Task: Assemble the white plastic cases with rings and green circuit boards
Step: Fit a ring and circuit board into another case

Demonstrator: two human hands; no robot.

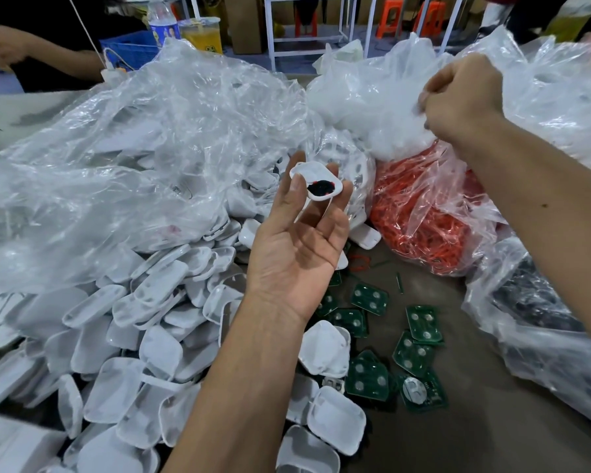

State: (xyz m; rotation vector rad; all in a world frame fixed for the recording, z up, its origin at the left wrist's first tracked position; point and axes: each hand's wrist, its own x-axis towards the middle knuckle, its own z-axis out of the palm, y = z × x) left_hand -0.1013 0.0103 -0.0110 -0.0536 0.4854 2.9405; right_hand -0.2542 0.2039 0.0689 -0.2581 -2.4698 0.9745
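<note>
My left hand [297, 247] is raised palm-up at centre and holds a white plastic case [316, 182] between thumb and fingertips; a dark pad with red marks shows inside the case. My right hand [461, 97] is up at the right, fingers curled on the clear plastic of a bag [382, 107] holding white parts. Below that bag lies a bag of orange rings [423, 213]. A heap of white cases [144, 336] covers the table's left. Several green circuit boards [369, 298] lie loose on the brown table.
Crumpled clear plastic bags [133, 158] pile up at the back left. A bag with dark parts [533, 302] sits at the right. Another person's arm [48, 59] reaches in at the far left, near a blue crate, a bottle and a yellow cup [202, 35].
</note>
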